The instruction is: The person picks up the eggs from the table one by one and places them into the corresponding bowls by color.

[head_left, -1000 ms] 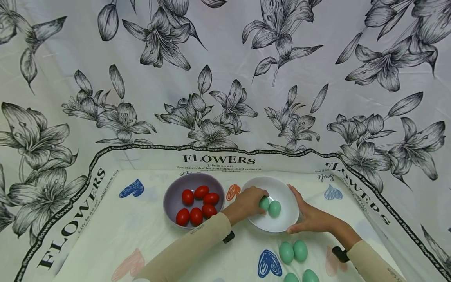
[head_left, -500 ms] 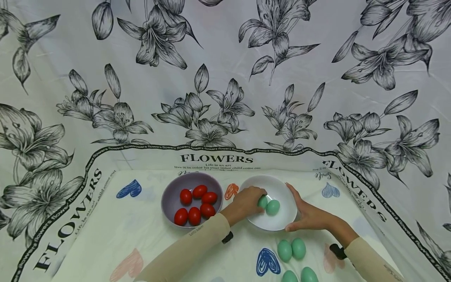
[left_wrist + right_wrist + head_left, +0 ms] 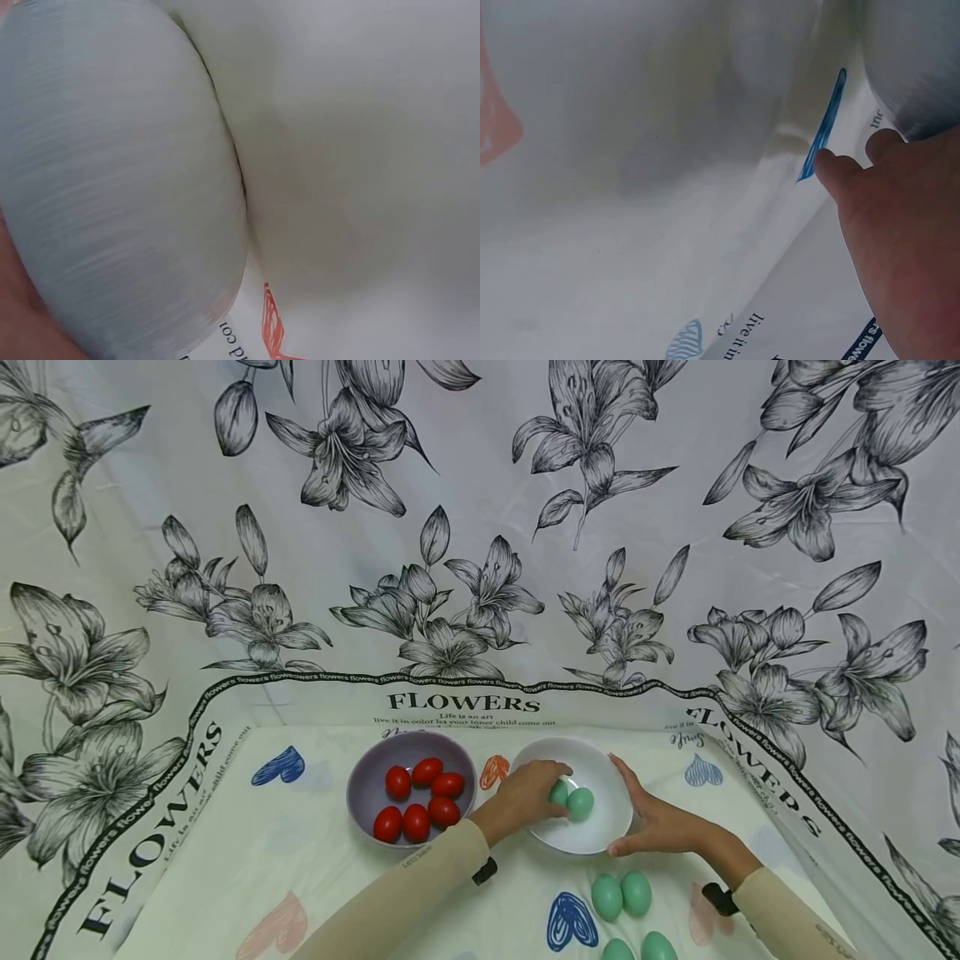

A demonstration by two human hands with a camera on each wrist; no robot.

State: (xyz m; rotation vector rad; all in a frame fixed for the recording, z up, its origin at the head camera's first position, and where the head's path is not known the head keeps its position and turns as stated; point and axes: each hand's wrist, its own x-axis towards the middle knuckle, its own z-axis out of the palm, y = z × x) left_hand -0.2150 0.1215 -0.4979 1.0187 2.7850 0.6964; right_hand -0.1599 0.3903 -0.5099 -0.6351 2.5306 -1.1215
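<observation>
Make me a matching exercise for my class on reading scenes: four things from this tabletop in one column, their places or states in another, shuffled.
Things:
1. red eggs
2. left hand
3. right hand
4. white bowl

Places or states:
A. holds two green eggs
B. on the bowl's outer right rim
C. in the purple bowl
D. reaching into the bowl, curled round one egg

Pairs: 1-C, 2-D, 3-B, 4-A

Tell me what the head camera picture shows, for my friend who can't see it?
A person's left hand holds a green egg inside a white bowl while the right hand steadies its rim. A purple bowl of red eggs sits beside it.
</observation>
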